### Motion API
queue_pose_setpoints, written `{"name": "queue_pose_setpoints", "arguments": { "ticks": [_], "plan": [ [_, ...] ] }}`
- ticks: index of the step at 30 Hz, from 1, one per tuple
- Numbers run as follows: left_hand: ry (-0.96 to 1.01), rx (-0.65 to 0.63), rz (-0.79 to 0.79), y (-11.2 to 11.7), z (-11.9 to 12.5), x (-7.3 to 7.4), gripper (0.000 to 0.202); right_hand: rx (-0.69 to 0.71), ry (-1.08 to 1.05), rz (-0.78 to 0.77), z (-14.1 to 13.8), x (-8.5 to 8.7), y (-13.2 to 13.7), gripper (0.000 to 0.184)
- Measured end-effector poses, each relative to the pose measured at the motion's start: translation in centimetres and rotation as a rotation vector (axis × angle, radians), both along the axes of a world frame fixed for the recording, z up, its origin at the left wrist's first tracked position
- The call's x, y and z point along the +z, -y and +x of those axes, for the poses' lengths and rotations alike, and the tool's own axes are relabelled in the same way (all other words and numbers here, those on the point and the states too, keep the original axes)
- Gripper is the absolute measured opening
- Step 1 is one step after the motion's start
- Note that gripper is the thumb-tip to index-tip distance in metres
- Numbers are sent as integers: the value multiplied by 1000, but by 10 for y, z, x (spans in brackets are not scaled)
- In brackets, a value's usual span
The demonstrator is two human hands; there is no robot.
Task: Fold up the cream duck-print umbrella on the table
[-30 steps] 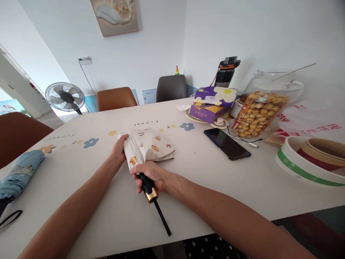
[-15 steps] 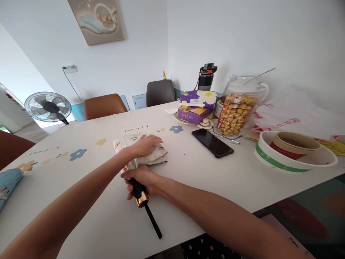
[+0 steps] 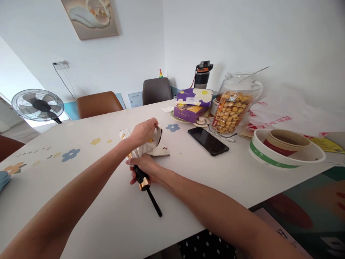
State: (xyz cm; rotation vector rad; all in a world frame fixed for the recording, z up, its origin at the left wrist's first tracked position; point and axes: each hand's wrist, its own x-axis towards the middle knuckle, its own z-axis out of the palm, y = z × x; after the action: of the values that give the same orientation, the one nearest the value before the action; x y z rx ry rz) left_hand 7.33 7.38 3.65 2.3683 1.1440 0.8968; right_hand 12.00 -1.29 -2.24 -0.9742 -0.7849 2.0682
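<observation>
A folded white umbrella (image 3: 151, 146) with small cartoon prints lies on the white table (image 3: 107, 201). My right hand (image 3: 144, 168) is closed round its black handle with a gold ring (image 3: 142, 181); a black wrist strap (image 3: 154, 202) trails toward me. My left hand (image 3: 144, 132) pinches a fold of the umbrella's fabric and lifts it off the table.
A black phone (image 3: 208, 141) lies right of the umbrella. Behind it stand a purple box (image 3: 192, 104), a snack jar (image 3: 232, 111), a dark bottle (image 3: 202, 74) and stacked paper bowls (image 3: 285, 147). Chairs (image 3: 98, 103) and a fan (image 3: 37, 105) stand beyond the far edge. A blue folded umbrella (image 3: 3, 179) peeks in at left.
My left hand moved from the umbrella's left side across its top, then pinched the fabric and raised it. My right hand stayed on the handle. The view shifted right.
</observation>
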Motion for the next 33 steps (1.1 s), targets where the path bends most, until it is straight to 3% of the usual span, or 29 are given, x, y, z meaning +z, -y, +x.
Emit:
{"name": "queue_pose_setpoints", "arguments": {
  "ticks": [3, 5, 9, 14, 17, 25, 30, 33],
  "plan": [
    [203, 44, -57, 10, -23, 16, 21, -44, 22, 2, 8, 1, -9, 12],
    [392, 100, 5, 15, -42, 21, 23, -48, 38, -6, 12, 2, -14, 13],
    [639, 262, 81, 25, -81, 8, 27, -85, 50, -33, 17, 5, -18, 9],
    [703, 363, -10, 30, -110, -21, 30, -94, 40, -48, 19, 8, -19, 10],
    [702, 384, -111, 25, -118, -31, 29, -77, -13, -41, 23, 8, -21, 15],
    [855, 391, -248, 16, -126, -33, 10, -60, -126, -58, 30, 4, -28, 47],
    [887, 306, -271, 17, -135, -31, 9, -129, -37, -61, 26, 2, -27, 34],
    [854, 255, -385, 15, -145, -35, 9, -142, 41, -34, 24, 1, -27, 28]
  ]
}}
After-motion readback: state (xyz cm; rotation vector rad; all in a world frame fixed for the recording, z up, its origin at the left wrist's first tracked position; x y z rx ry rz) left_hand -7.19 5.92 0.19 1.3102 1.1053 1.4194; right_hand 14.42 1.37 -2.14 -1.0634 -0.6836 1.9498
